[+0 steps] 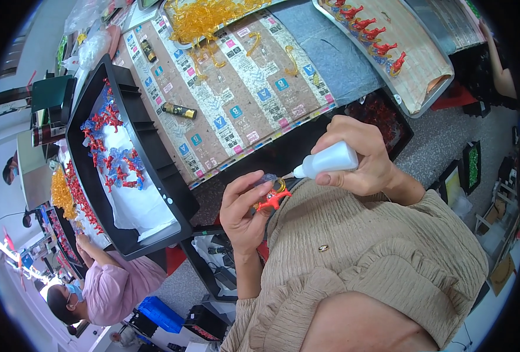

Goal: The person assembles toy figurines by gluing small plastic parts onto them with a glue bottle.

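A small red figurine (pixel 273 200) with translucent blue and yellow parts is pinched in the fingers of my left hand (pixel 242 214), held in front of my chest. My right hand (pixel 359 154) is wrapped round a pale squeeze bottle (pixel 332 161), tipped on its side. Its narrow nozzle points left at the figurine's yellow part; whether the two touch I cannot tell. On the table by my hands are loose clear yellow pieces (pixel 254 44) and two small black-and-gold tubes, one of them a black-and-gold tube (pixel 179 110) nearer me.
A black bin (pixel 181 230) with red-and-blue figurines on white paper stands at left. At the back a tray (pixel 170 26) is heaped with yellow pieces. More figurines line a tray (pixel 418 88) at right. A co-worker in pink (pixel 119 281) sits at lower left; another person's arm shows far right.
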Motion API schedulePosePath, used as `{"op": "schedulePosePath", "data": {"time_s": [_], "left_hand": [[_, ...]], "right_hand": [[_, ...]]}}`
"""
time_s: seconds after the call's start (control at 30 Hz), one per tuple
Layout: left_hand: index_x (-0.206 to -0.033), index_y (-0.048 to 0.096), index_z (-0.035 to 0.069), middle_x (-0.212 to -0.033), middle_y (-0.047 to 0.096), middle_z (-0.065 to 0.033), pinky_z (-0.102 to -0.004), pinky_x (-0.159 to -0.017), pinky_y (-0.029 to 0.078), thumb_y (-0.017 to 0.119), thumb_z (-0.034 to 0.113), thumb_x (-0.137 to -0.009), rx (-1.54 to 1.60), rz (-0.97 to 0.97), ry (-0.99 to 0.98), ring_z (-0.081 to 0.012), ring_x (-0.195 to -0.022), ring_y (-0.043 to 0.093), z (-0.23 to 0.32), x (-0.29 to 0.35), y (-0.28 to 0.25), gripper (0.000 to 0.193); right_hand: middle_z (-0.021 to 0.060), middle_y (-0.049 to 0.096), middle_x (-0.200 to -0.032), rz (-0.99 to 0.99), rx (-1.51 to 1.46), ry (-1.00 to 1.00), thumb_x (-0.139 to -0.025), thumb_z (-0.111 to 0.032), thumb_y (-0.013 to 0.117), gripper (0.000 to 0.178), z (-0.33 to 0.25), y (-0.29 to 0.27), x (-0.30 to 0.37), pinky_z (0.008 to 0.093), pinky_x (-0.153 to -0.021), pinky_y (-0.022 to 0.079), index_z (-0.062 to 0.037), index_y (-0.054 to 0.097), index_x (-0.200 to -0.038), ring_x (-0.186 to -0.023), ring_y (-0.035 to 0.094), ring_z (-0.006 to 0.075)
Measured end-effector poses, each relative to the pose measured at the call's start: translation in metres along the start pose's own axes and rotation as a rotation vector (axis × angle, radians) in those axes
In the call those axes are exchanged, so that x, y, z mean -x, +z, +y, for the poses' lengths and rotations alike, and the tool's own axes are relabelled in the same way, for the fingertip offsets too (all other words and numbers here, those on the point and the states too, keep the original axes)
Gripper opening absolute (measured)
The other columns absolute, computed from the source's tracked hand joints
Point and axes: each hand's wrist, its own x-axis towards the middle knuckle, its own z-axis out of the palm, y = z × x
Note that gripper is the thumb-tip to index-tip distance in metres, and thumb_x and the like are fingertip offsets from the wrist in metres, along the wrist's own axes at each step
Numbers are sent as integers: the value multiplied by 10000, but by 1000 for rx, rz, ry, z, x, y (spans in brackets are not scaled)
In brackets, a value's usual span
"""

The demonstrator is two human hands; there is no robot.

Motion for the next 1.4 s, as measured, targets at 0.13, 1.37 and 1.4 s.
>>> {"op": "schedulePosePath", "data": {"time_s": [0.13,1.37,1.4], "left_hand": [[-1027,704,35,-1156,591,-128,-287,-868,489,767,23,-709,24,-4,-11,-202,-1028,584,0,0,2,324],[-1183,550,-1,-1085,634,-114,-322,-825,552,611,57,-889,860,187,-661,-197,-958,644,-12,-3,10,305],[-1168,563,1,-1075,637,-101,-314,-811,552,621,55,-883,788,159,-659,-185,-952,643,-10,-6,11,296]], "right_hand": [[93,615,-768,27,1,1,-655,-213,842,382,4,3,3,300,-580,421,-14,643,-914,-660,541,186],[87,643,-920,221,408,-152,-746,-85,755,326,26,30,-32,310,-770,477,-16,653,-1048,-816,600,225],[81,644,-888,34,220,-76,-749,-95,755,262,20,33,-30,307,-740,476,-23,675,-988,-792,598,213]]}}
